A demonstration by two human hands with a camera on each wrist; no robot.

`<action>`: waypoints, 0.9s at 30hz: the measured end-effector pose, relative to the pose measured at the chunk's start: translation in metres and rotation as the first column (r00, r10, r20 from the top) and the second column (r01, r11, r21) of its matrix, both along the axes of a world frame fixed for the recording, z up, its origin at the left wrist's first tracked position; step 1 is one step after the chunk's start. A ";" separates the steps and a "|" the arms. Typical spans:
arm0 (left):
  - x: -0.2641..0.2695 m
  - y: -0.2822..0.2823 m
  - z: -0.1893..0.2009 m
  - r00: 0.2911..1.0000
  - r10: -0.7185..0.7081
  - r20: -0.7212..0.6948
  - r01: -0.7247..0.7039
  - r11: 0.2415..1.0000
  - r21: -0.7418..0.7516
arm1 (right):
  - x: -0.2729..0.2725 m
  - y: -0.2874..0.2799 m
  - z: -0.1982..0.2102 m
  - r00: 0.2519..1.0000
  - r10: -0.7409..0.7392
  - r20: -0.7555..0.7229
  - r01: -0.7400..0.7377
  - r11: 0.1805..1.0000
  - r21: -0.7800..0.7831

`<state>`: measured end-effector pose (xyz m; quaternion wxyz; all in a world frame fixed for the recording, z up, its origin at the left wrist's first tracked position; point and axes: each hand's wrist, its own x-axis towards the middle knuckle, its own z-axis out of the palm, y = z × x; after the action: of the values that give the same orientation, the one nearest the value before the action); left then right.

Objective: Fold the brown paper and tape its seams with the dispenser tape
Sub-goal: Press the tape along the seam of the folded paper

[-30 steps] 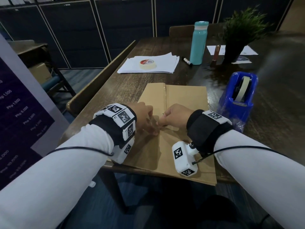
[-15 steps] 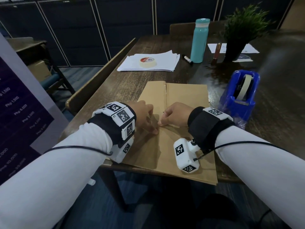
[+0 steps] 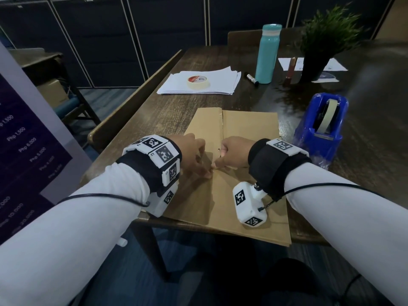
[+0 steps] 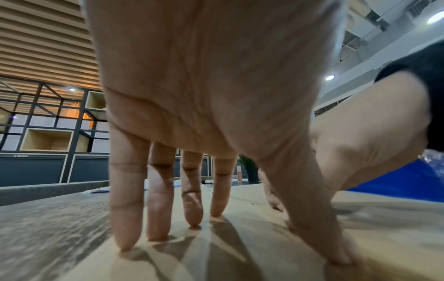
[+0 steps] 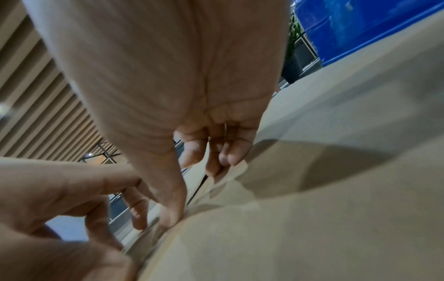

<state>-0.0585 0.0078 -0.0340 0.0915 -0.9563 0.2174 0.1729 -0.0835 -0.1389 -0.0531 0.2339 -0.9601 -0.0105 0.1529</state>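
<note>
Folded brown paper (image 3: 249,131) flat on table, seam seemingly taped; blue dispenser (image 3: 320,131) beside.

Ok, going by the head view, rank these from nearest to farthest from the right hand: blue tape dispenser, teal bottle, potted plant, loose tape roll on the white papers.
From the right hand, on the brown paper:
1. Blue tape dispenser, just to its right.
2. Loose tape roll, far-left, on the white papers.
3. Teal bottle, farther back, slightly right.
4. Potted plant, far-right corner.
Roll and bottle are close to call.

The paper (image 3: 249,129) was brown, the dispenser (image 3: 318,138) blue, the bottle (image 3: 267,55) teal, the wristbands (image 3: 163,155) white with black square markers.
</note>
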 end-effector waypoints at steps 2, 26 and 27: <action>0.000 0.000 0.000 1.000 -0.009 0.010 0.009 1.000 0.013 | 0.002 -0.002 0.001 1.000 0.007 -0.007 -0.008 1.000 -0.030; 0.006 0.015 0.005 0.995 -0.100 -0.015 0.100 0.995 -0.016 | 0.043 0.016 0.017 0.959 0.099 -0.267 -0.221 0.850 -0.478; 0.006 0.015 0.005 0.995 -0.096 -0.017 0.096 0.995 -0.022 | 0.044 0.015 0.018 0.958 0.088 -0.273 -0.211 0.861 -0.462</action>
<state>-0.0521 0.0230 -0.0289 0.0874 -0.9440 0.2657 0.1748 -0.0394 -0.1243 -0.0353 -0.0281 -0.9581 -0.0182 0.2846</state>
